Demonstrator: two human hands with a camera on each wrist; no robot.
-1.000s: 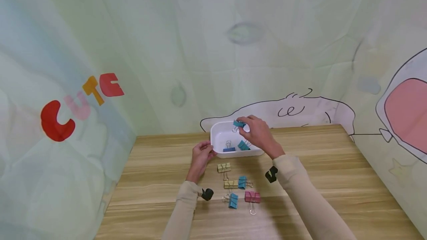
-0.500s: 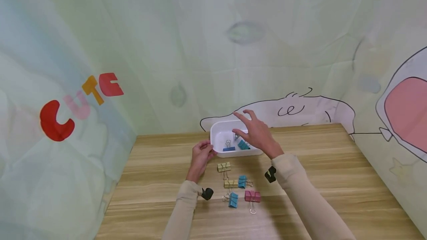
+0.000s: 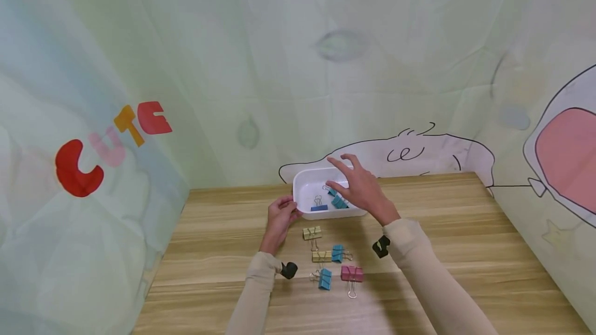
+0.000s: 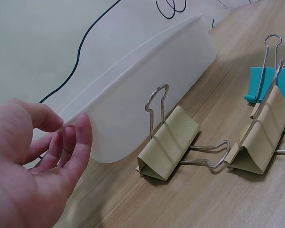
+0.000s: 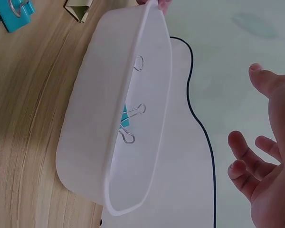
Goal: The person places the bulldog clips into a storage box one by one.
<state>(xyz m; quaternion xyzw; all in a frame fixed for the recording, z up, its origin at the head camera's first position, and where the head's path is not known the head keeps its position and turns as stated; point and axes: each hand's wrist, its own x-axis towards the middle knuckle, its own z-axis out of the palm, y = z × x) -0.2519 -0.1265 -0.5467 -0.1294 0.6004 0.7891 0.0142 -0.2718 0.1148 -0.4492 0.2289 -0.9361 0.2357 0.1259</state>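
A white plastic box (image 3: 309,215) stands near the back of the table. Its left end rim is pinched between the thumb and fingers of my left hand (image 4: 42,152). Above the box's right part, my right hand (image 3: 365,190) is spread and holds nothing; its fingers are apart in the right wrist view too. Inside lie a dark blue binder clip (image 3: 319,208) and two teal binder clips (image 3: 339,202), partly behind the right hand. In front are two yellow binder clips (image 4: 168,142), two blue binder clips (image 3: 325,279) and a pink binder clip (image 3: 352,273).
The wooden table (image 3: 223,252) ends at a printed cloth backdrop (image 3: 233,118) close behind the box. Side cloths with cartoon prints flank the table. A black wrist strap piece (image 3: 288,270) juts from each sleeve.
One second ago my right hand held a teal binder clip over the box. The fingers have spread and the clip has dropped inside. My left hand has stayed at the rim.
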